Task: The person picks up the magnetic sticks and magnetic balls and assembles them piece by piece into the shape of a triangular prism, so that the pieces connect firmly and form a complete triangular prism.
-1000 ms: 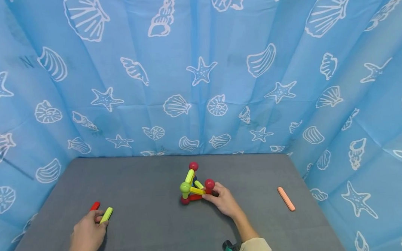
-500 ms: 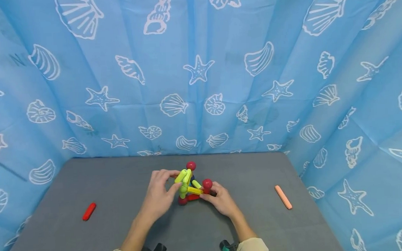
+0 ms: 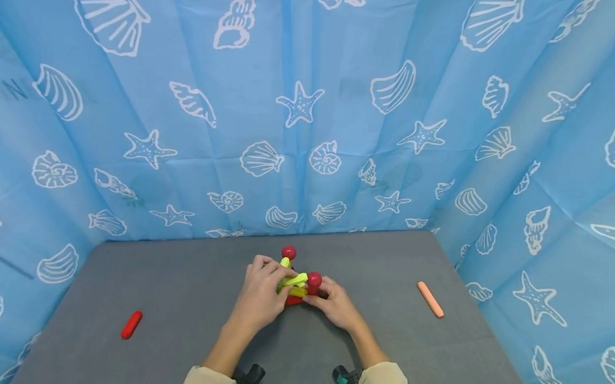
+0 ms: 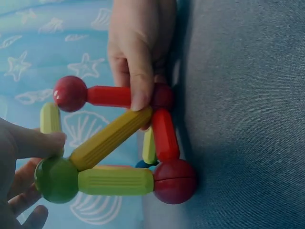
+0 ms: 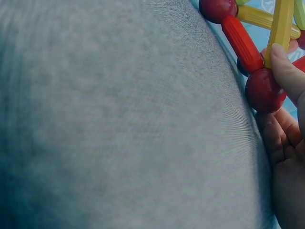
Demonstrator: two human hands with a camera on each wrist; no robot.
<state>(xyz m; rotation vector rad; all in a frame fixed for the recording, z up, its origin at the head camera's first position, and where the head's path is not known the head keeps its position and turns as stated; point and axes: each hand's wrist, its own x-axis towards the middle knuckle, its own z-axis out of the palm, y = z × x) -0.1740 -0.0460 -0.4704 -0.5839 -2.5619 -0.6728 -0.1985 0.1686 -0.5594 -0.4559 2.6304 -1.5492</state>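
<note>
A ball-and-stick frame of magnetic building pieces stands on the grey table, with red balls (image 4: pixel 175 181), a green ball (image 4: pixel 57 180) and red, yellow and yellow-green sticks. My left hand (image 3: pixel 260 294) pinches a yellow-green stick (image 3: pixel 297 280) against the green ball; in the left wrist view the thumb covers part of that stick (image 4: pixel 50 118). My right hand (image 3: pixel 340 312) grips the frame's right lower corner. There its thumb presses beside the yellow stick (image 5: pixel 281 28), and its fingers lie behind the lower red ball (image 5: pixel 265 90). A dark blue ball at the back is mostly hidden.
A loose red stick (image 3: pixel 131 325) lies on the table (image 3: pixel 202 265) at the left, an orange stick (image 3: pixel 430 299) at the right. A blue curtain (image 3: pixel 307 175) with shell prints hangs behind and beside the table. Both wrists wear dark devices.
My left hand has picked up the yellow-green stick at the left and brought it right to the frame, where the stick now points rightward from the green ball. The right hand keeps its hold.
</note>
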